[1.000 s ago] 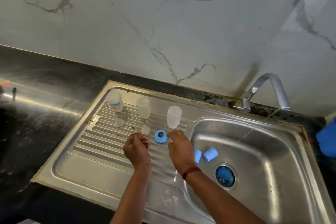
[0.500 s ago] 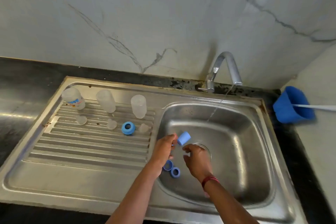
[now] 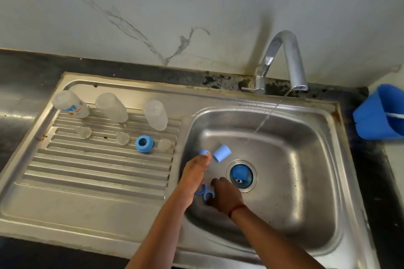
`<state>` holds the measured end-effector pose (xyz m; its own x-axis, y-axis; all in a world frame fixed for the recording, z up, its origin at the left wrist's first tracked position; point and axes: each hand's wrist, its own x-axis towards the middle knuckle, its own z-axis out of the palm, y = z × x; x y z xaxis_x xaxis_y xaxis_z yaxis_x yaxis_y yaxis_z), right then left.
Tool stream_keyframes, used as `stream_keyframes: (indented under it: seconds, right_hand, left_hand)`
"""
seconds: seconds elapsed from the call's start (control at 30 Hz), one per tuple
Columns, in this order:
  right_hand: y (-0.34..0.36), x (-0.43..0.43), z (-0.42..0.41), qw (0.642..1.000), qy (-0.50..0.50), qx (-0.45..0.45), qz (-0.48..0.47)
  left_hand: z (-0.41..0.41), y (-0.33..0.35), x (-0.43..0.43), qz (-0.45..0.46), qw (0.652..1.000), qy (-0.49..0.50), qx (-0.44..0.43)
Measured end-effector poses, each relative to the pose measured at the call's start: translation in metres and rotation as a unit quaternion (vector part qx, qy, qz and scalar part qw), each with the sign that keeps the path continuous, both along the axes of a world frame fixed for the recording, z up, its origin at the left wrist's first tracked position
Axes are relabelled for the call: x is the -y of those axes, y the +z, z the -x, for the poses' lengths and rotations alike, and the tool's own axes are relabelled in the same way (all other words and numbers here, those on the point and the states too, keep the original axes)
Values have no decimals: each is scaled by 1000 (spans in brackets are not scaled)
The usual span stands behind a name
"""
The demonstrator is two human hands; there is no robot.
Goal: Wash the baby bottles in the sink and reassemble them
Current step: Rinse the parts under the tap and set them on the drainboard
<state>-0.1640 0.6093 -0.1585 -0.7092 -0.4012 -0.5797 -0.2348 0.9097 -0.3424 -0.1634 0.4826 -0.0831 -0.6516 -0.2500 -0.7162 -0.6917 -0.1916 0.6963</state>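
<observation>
Hands in a steel sink (image 3: 328, 159) under a running tap. The left hand (image 3: 195, 173) reaches forward with its fingers nearly straight and drawn together, the tips against a small blue cap (image 3: 204, 152). Whether this grip pinches the cap or only touches it cannot be told. The right hand (image 3: 227, 199), with a red thread (image 3: 237, 209) at the wrist, has its grip curled closed round a blue screw ring (image 3: 208, 195) on the basin floor. A second ring (image 3: 199, 190) lies against the first, half hidden beneath the left hand. Blue parts number six: three caps, namely the one at the left fingertips, a lying cap (image 3: 222, 153) just beside it and a drain cap (image 3: 239, 173) sitting in the drain, and three rings, two in the basin and a drainboard ring (image 3: 144, 143). Clear parts also number six, all on the ribbed drainboard (image 3: 98, 172): three bottles (image 3: 156, 114) in a row at the back and three teats (image 3: 122, 138) in front of them. The faucet (image 3: 282, 61) sends a thin slanting stream (image 3: 267, 116) into the far side of the basin, apart from both hands. A blue tub (image 3: 380, 113) stands on the dark counter (image 3: 21, 67) at the right edge.
</observation>
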Motion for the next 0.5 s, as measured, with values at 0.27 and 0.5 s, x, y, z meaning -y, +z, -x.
stream_keyframes:
  seconds: [0.27, 0.5]
  right_hand:
    - [-18, 4, -8, 1000, -14, -14, 23]
    - [-3, -36, 36, 934, -260, 46, 240]
  left_hand:
    - [-2, -11, -9, 12, 998, 54, -18]
    - [5, -2, -6, -35, 995, 83, -44]
